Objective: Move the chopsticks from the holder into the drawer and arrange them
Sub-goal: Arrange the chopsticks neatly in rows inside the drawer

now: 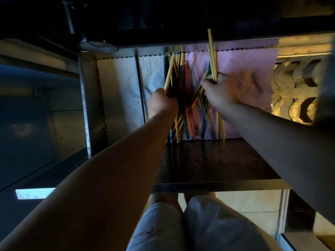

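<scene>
Your left hand point(161, 102) grips a bundle of yellow and dark chopsticks point(183, 98) at the left of the pile in the open drawer point(217, 185), fingers curled round them. Your right hand point(220, 91) pinches a few yellow sticks point(212, 57), which stand up tilted past the drawer's back edge. The other chopsticks lie crossed and loose between your hands on a pink liner point(244, 69), beside a white liner point(117, 87).
</scene>
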`<state>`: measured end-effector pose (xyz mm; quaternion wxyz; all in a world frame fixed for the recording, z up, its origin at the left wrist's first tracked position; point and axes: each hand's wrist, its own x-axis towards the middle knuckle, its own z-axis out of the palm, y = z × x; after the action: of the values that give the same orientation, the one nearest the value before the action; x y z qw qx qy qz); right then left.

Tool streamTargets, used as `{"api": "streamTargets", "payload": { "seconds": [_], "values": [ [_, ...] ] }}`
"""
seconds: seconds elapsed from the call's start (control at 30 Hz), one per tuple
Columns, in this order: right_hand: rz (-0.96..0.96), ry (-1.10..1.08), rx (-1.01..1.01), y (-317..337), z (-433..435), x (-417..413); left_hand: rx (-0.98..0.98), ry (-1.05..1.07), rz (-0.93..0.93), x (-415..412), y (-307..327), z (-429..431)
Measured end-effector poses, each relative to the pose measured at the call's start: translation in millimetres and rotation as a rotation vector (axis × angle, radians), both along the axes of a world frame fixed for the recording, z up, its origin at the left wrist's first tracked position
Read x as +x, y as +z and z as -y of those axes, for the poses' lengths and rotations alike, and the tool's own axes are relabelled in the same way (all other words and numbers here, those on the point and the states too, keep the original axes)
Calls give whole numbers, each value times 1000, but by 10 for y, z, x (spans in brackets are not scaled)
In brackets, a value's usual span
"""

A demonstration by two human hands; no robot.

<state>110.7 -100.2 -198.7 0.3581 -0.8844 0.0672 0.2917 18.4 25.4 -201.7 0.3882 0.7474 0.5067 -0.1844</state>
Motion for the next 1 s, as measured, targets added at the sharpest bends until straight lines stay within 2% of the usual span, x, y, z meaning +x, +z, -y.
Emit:
{"api": "streamTargets", "payload": {
  "seconds": [0.27,0.57,0.77,1.0],
  "values": [
    [-58,12,38,-38,73,-114,66,179,81,-139,18,-53],
    [-105,-33,16,-74,155,-164,61,0,-8,-43,11,99],
    [-54,-35,-56,-69,221,-133,-13,59,-31,43,87,149],
    [-16,12,-89,-70,255,-137,-52,10,20,-104,112,34]
  ]
}}
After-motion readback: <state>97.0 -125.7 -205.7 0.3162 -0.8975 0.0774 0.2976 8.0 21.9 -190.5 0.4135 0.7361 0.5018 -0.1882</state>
